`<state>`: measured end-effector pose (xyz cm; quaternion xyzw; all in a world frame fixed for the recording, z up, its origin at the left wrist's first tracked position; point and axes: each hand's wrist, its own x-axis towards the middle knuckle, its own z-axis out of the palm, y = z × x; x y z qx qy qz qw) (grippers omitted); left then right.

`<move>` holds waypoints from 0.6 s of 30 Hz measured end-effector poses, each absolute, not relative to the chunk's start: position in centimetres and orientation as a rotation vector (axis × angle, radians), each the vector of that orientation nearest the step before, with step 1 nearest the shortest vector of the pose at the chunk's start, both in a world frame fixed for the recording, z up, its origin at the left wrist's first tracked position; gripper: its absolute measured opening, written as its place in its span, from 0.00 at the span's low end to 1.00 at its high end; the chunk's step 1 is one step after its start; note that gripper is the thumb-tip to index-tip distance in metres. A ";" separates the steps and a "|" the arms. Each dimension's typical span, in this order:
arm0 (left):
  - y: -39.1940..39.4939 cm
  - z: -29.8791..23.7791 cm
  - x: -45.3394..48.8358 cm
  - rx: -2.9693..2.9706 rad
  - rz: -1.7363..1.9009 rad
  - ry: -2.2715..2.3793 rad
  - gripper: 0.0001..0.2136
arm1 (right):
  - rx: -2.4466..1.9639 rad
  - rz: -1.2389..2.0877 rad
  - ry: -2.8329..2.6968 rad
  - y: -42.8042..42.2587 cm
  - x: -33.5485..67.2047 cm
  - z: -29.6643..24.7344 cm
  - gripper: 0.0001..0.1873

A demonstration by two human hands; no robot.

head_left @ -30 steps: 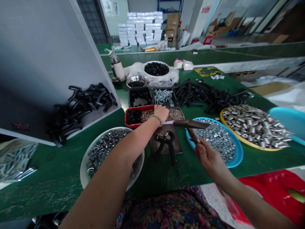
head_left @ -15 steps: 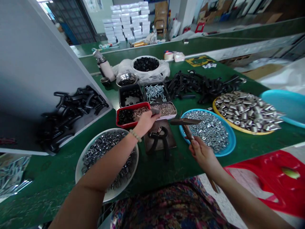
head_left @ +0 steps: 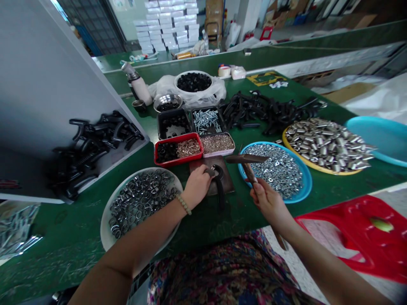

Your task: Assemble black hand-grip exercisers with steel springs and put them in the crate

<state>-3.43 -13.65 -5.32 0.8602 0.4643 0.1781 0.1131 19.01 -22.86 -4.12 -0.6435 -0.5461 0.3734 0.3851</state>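
My left hand (head_left: pixel 197 185) is closed on the black hand-grip part (head_left: pixel 218 183) that lies on a small dark plate (head_left: pixel 227 181) on the green table. My right hand (head_left: pixel 269 202) grips the handle of a hammer (head_left: pixel 247 160), its head held level over the near edge of the blue bowl of small nuts (head_left: pixel 280 169). A red tray (head_left: pixel 178 149) with black pieces and small springs and a tray of tiny rivets (head_left: pixel 217 143) sit just beyond the plate.
A white bowl of metal rings (head_left: pixel 140 201) is at my left. A yellow dish of steel sleeves (head_left: pixel 324 144), a pile of black handles (head_left: pixel 270 111), trays of screws (head_left: pixel 206 120) and black caps, a bottle (head_left: pixel 136 87), and a red stool (head_left: pixel 359 237) at right surround the spot.
My left hand drew back from the far trays toward me and came down onto the black grip on the plate. The hammer hand stayed nearly still.
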 end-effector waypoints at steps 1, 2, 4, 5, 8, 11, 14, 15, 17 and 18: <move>-13.6 -5.3 -3.4 2.585 0.470 1.365 0.12 | -1.641 0.950 -1.392 -22.9 19.0 -4.1 0.22; -13.7 -5.4 -3.4 2.642 0.421 1.363 0.12 | -1.644 0.946 -1.393 -22.9 19.0 -4.2 0.22; -13.8 -5.4 -3.3 2.745 0.319 1.333 0.12 | -1.648 0.937 -1.395 -22.9 19.1 -4.4 0.21; -13.9 -5.3 -3.3 2.788 0.265 1.304 0.12 | -1.650 0.934 -1.394 -22.9 19.1 -4.5 0.21; -14.4 -5.3 -3.4 2.852 0.143 1.214 0.10 | -1.654 0.931 -1.394 -22.9 19.2 -5.0 0.21; -15.0 -5.3 -3.9 2.752 0.231 1.232 0.08 | -1.673 0.911 -1.452 -22.9 19.2 -5.0 0.21; -16.2 -5.4 -5.0 2.508 0.423 1.335 0.11 | -1.703 0.834 -1.640 -22.8 18.7 -4.0 0.21; -16.8 -5.3 -5.4 2.443 0.479 1.368 0.15 | -1.697 0.797 -1.707 -22.7 18.4 -3.5 0.20; -18.1 -5.3 -6.4 2.393 0.551 1.401 0.20 | -1.664 0.728 -1.802 -22.6 17.9 -2.5 0.21; -18.7 -5.3 -6.8 2.403 0.564 1.404 0.21 | -1.655 0.709 -1.837 -22.5 17.6 -2.1 0.22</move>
